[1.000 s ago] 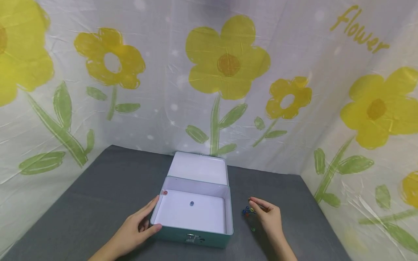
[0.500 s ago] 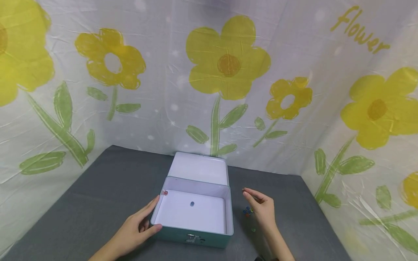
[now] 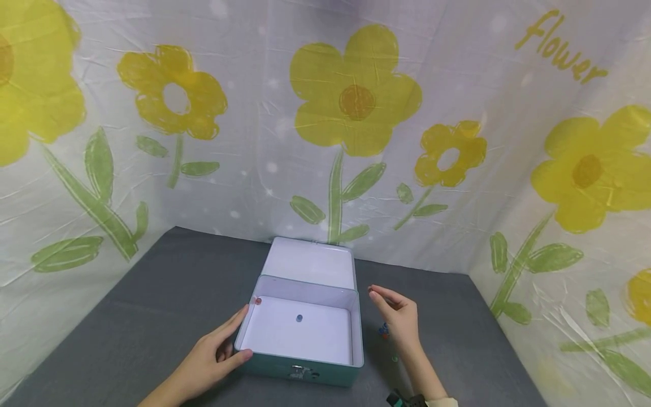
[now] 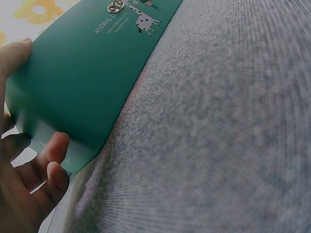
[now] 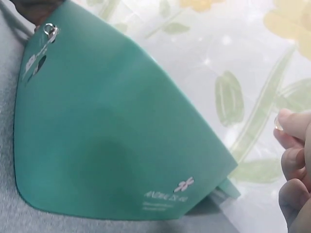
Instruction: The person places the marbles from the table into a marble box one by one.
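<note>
A green tin box [image 3: 300, 333] with a white inside stands on the dark table, its lid [image 3: 310, 263] laid back open. My left hand [image 3: 216, 347] holds the box's near left corner, thumb over the front rim and fingers along the left side. Inside lie a blue marble [image 3: 299, 318] near the middle and a red marble [image 3: 258, 301] by the back left corner. My right hand [image 3: 402, 322], raised just right of the box, pinches a small clear, glassy marble [image 5: 278, 124] between thumb and index finger.
Several blue and orange-red marbles [image 3: 384, 330] lie in a cluster on the table right of the box, partly hidden by my right hand. One green marble [image 3: 394, 359] lies closer to me. A flower-printed curtain [image 3: 244, 113] borders the table.
My right hand has lifted away from the marble cluster and moved left and farther back toward the box, carrying the pinched marble. The left hand and box stay put.
</note>
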Available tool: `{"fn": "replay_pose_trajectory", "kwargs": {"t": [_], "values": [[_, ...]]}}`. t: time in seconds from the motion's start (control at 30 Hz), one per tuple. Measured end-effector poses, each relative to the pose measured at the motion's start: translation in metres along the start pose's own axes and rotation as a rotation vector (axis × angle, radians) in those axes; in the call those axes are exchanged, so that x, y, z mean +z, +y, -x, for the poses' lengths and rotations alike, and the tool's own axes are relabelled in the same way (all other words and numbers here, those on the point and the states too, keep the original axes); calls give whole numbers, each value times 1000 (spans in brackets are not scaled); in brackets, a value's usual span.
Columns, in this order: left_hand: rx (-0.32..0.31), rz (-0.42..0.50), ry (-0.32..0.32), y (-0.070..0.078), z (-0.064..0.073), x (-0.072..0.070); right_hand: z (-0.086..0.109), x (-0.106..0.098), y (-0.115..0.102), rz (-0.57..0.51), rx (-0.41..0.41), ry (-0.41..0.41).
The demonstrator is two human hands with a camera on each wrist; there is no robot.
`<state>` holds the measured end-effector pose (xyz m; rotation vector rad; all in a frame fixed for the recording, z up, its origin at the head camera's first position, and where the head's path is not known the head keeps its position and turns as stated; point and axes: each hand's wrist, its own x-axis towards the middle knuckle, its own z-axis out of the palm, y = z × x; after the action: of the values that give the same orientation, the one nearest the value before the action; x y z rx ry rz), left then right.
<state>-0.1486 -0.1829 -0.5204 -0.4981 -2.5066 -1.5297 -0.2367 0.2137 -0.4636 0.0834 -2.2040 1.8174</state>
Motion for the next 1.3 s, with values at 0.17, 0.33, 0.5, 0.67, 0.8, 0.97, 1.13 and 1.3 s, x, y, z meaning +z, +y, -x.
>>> {"fn": "replay_pose_trajectory", "kwargs": {"t": [0.17,0.33,0.5,0.67,0.8,0.97,1.13,1.3], "values": [[-4,5,-1,-1,0,0,-3,6,-6,-43,-15,0],[11,3,-1,-2,1,0,-5,11,-11,-74,-10,6],[17,0,-2,-3,1,0,-7,19,-13,-71,-4,-8],[18,13,0,-1,1,0,-8,27,-13,-86,-19,-18],[24,32,-1,-1,1,1,-10,33,-13,-110,-38,-41],[37,38,-2,-2,1,2,-12,40,-15,-106,-61,-71],[21,43,-3,-1,1,1,-12,46,-17,-103,-53,-87],[-16,52,-13,-1,1,0,-10,53,-21,-102,-71,-114]]}}
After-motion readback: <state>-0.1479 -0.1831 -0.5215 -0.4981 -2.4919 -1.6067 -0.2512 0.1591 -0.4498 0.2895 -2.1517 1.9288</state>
